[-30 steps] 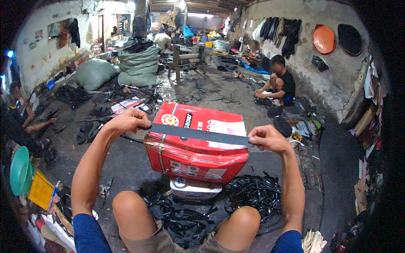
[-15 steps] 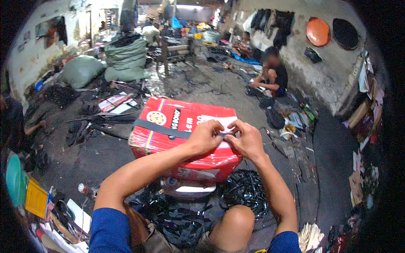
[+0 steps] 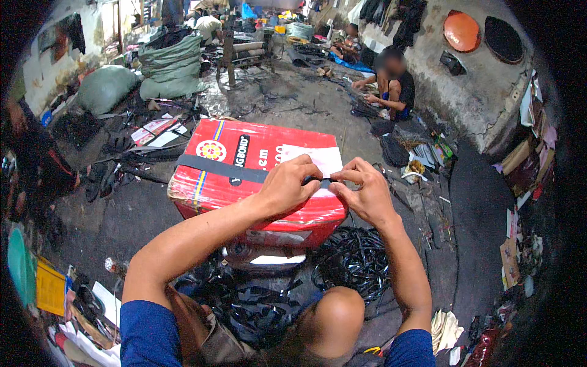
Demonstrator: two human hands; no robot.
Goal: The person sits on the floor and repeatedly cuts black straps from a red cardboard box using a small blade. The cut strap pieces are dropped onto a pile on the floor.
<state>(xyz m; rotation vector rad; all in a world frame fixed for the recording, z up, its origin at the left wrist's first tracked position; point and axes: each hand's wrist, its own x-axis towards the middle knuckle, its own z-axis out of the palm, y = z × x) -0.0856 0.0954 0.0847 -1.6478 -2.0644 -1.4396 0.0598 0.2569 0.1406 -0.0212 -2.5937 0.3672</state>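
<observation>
In front of me stands a red cardboard box [image 3: 244, 199] wrapped in shiny clear film. A flat dark grey strap [image 3: 214, 167] lies across its top, running from the left edge toward my hands. My left hand [image 3: 290, 185] rests over the box top with fingers curled in a pinch. Facing it, my right hand [image 3: 367, 191] pinches with thumb and forefinger. Between both sets of fingertips is a short thin black strip [image 3: 326, 183], its ends hidden by the fingers. Beneath the fingertips a white paper sheet [image 3: 321, 159] lies on the box.
Below the box are a rounded pale object [image 3: 266, 257] and heaps of black strips [image 3: 354, 260] around my legs. A person [image 3: 394, 85] sits at the right wall; another person's dark sleeve shows far left. Stuffed green sacks [image 3: 171, 67] stand back left. A yellow crate [image 3: 50, 287] sits lower left.
The view has shifted, so the box sits a little higher and further left. My right hand's fingers have straightened and more of the white paper shows. The person by the wall has moved their hands.
</observation>
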